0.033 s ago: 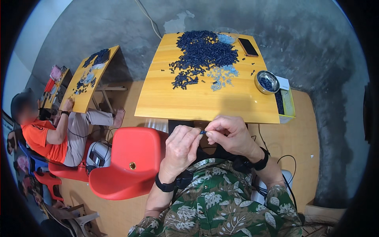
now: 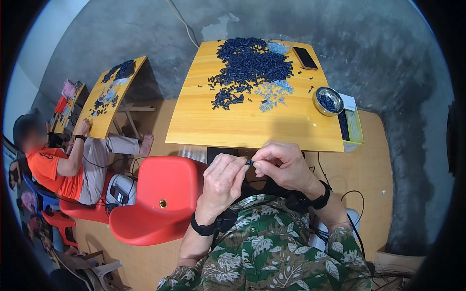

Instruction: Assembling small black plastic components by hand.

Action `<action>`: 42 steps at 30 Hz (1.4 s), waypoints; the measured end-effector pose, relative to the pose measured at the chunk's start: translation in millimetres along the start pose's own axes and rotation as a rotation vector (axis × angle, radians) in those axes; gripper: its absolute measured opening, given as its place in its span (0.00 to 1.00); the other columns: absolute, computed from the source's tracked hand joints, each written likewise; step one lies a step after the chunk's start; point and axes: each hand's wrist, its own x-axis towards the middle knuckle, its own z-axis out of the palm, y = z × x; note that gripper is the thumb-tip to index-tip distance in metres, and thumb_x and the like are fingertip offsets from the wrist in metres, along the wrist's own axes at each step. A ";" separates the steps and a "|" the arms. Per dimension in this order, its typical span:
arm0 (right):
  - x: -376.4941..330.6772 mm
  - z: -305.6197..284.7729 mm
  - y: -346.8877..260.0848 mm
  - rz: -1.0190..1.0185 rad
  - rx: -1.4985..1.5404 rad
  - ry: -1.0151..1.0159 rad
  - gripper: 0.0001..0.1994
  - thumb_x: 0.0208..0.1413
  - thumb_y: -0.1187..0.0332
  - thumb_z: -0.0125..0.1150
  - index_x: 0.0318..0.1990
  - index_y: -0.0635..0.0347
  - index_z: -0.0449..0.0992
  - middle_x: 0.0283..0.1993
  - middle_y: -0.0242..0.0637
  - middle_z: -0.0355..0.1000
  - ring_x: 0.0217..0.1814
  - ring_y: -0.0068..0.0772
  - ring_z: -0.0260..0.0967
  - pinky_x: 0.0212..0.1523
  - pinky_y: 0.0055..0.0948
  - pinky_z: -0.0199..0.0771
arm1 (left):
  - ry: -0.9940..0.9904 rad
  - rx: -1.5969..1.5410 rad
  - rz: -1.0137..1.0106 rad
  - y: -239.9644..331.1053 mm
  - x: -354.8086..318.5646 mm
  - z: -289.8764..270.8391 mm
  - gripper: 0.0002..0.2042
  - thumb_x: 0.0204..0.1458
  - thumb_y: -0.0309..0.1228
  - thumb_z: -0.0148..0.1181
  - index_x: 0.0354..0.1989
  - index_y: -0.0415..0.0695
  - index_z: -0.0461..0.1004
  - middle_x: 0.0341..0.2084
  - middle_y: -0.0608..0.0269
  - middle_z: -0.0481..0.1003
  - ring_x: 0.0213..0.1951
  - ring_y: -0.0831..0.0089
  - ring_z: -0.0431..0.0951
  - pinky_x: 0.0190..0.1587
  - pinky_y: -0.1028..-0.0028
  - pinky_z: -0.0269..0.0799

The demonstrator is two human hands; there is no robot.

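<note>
Just off the table's near edge, my left hand [image 2: 224, 178] and my right hand [image 2: 283, 164] meet fingertip to fingertip. Between them is a small dark blue-black plastic piece [image 2: 249, 163], pinched from both sides; the fingers cover most of it. Beyond my hands, a large heap of small dark tube-shaped pieces [image 2: 252, 63] spreads over the far half of the yellow wooden table [image 2: 233, 127]. Small pale blue-grey pieces [image 2: 270, 99] lie scattered at the heap's near right side.
A metal bowl [image 2: 328, 101] holding dark pieces stands at the table's right edge, beside a yellow box [image 2: 357, 127]. A phone [image 2: 305, 58] and a clear tub [image 2: 279, 44] are at the back. A red chair [image 2: 160, 194] is on my left; a person [image 2: 58, 165] sits farther left.
</note>
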 end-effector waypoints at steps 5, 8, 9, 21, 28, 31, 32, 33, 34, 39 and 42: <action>5.6 -8.8 14.7 0.076 0.256 -0.097 0.03 0.57 0.78 0.60 0.37 0.67 0.77 0.28 0.32 0.76 0.28 0.19 0.75 0.30 0.18 0.76 | -0.011 -0.081 -0.039 -2.3 -0.9 -0.8 0.09 0.42 0.17 0.66 0.33 0.38 0.76 0.25 0.56 0.76 0.27 0.62 0.77 0.28 0.68 0.72; 8.3 -13.4 20.7 0.157 0.436 -0.145 0.03 0.57 0.77 0.61 0.38 0.68 0.77 0.28 0.34 0.76 0.28 0.20 0.76 0.31 0.19 0.78 | -0.015 -0.102 -0.042 -2.1 0.6 0.1 0.08 0.43 0.17 0.66 0.33 0.37 0.76 0.25 0.56 0.76 0.27 0.62 0.77 0.28 0.69 0.72; 8.9 -14.5 21.8 0.199 0.463 -0.155 0.04 0.57 0.77 0.62 0.38 0.68 0.77 0.29 0.35 0.76 0.28 0.21 0.76 0.31 0.20 0.78 | -0.008 -0.106 -0.037 -2.0 0.3 0.7 0.08 0.43 0.17 0.66 0.33 0.37 0.76 0.25 0.56 0.76 0.27 0.62 0.77 0.28 0.69 0.72; 19.8 -19.1 58.6 0.403 0.767 -0.329 0.06 0.54 0.75 0.65 0.37 0.67 0.75 0.30 0.37 0.76 0.26 0.24 0.75 0.27 0.22 0.79 | 0.013 -0.143 -0.058 -3.2 -4.6 8.0 0.07 0.44 0.18 0.66 0.33 0.37 0.77 0.25 0.57 0.76 0.27 0.63 0.77 0.29 0.69 0.72; 17.9 -8.7 65.9 0.475 0.929 -0.433 0.11 0.53 0.70 0.64 0.40 0.70 0.76 0.29 0.38 0.74 0.22 0.25 0.71 0.22 0.23 0.73 | 0.031 -0.140 -0.036 -10.3 -9.0 9.5 0.10 0.43 0.20 0.68 0.36 0.39 0.79 0.30 0.60 0.76 0.33 0.66 0.76 0.35 0.71 0.72; 12.5 -1.8 63.7 0.491 0.975 -0.356 0.10 0.53 0.71 0.62 0.38 0.71 0.75 0.27 0.37 0.73 0.18 0.23 0.66 0.19 0.22 0.68 | 0.029 -0.101 -0.039 -8.8 -8.5 8.9 0.11 0.43 0.20 0.68 0.37 0.40 0.80 0.32 0.60 0.76 0.34 0.66 0.75 0.37 0.71 0.72; 9.9 -0.1 64.7 0.490 0.972 -0.352 0.10 0.53 0.71 0.62 0.38 0.71 0.75 0.27 0.37 0.73 0.18 0.23 0.66 0.19 0.22 0.68 | 0.029 -0.115 -0.031 -9.3 -8.5 10.4 0.11 0.43 0.20 0.68 0.38 0.40 0.80 0.32 0.59 0.76 0.35 0.66 0.76 0.37 0.71 0.72; 7.5 1.6 66.6 0.501 0.990 -0.301 0.09 0.52 0.71 0.61 0.36 0.70 0.75 0.25 0.36 0.71 0.17 0.21 0.64 0.17 0.21 0.66 | 0.028 -0.129 -0.021 -9.4 -8.3 11.9 0.12 0.43 0.20 0.68 0.38 0.40 0.80 0.33 0.58 0.76 0.35 0.65 0.76 0.38 0.70 0.72; 5.2 3.2 67.2 0.511 1.006 -0.249 0.09 0.52 0.71 0.61 0.35 0.70 0.75 0.24 0.34 0.70 0.16 0.19 0.62 0.16 0.20 0.63 | 0.027 -0.134 -0.016 -8.6 -9.3 12.9 0.12 0.43 0.20 0.68 0.38 0.40 0.80 0.33 0.58 0.76 0.35 0.65 0.76 0.38 0.70 0.72; 0.4 11.9 54.5 0.496 0.819 -0.148 0.08 0.52 0.69 0.61 0.30 0.67 0.74 0.21 0.32 0.68 0.15 0.15 0.59 0.14 0.17 0.59 | 0.005 -0.115 -0.013 -5.1 -9.5 11.7 0.10 0.43 0.19 0.67 0.35 0.39 0.80 0.32 0.59 0.77 0.36 0.63 0.77 0.39 0.68 0.72; -0.5 17.2 44.8 0.504 0.759 -0.104 0.08 0.53 0.68 0.61 0.29 0.65 0.74 0.21 0.30 0.67 0.13 0.14 0.57 0.12 0.16 0.55 | 0.003 -0.097 0.011 -6.8 -13.0 13.8 0.09 0.42 0.19 0.66 0.35 0.39 0.79 0.32 0.59 0.77 0.36 0.62 0.77 0.38 0.67 0.72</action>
